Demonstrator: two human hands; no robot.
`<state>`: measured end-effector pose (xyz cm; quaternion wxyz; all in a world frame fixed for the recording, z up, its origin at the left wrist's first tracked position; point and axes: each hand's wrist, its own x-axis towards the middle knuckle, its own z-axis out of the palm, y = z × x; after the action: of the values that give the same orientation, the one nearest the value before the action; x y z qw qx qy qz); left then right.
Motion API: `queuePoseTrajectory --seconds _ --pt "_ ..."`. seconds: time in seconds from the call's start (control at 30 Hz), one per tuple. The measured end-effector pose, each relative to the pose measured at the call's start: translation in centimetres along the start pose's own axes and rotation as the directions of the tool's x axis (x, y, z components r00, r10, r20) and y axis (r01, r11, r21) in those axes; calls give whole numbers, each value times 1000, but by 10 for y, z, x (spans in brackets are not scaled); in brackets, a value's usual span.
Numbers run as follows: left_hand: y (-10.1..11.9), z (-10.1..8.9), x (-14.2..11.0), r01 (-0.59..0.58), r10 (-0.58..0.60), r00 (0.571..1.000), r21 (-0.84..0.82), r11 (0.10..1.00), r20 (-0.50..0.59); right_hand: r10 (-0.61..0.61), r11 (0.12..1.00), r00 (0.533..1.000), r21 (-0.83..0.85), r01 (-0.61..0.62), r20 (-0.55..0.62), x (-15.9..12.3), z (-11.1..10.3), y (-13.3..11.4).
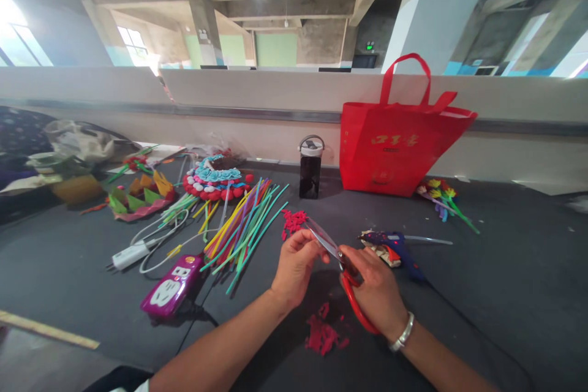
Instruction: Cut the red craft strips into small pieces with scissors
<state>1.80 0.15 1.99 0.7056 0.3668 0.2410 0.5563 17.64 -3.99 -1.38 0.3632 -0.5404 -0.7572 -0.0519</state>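
Note:
In the middle of the table my right hand [374, 282] grips a pair of scissors [353, 303] with red handles, their blades pointing up and left. My left hand [296, 266] is closed in a pinch beside the blades; whatever lies between its fingertips is too small to make out. Just beyond the blade tips sits a small heap of cut red pieces [293, 220]. Below my hands lie larger red scraps [321, 334], like felt or cloth. A silver bracelet [403, 332] circles my right wrist.
Left of my hands lie colourful pipe cleaners [250, 226], a purple power strip [169, 288] and a white charger [130, 255]. A dark bottle [310, 171] and red bag [395, 147] stand behind. A blue glue gun [397, 248] with a trailing cord lies at right.

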Motion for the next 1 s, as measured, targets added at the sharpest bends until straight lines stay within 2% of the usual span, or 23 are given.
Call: queuePoseTrajectory --seconds 0.37,0.63,0.77,0.9,1.0 --pt "-2 0 1 11 -10 1000 -39 999 15 2 1000 1000 -26 -2 27 0 2 2" --pt "0 0 0 20 -20 1000 -31 999 9 63 997 998 47 -64 21 -1 3 -1" --pt "-2 -2 1 80 -78 995 -50 995 55 139 977 990 163 -134 -14 1 7 3" --pt "-6 -5 3 173 -165 981 -74 982 102 254 905 967 357 -230 -21 6 4 5" --pt "-9 -5 3 240 -234 964 -38 970 127 288 872 956 428 -236 -60 7 -1 5"
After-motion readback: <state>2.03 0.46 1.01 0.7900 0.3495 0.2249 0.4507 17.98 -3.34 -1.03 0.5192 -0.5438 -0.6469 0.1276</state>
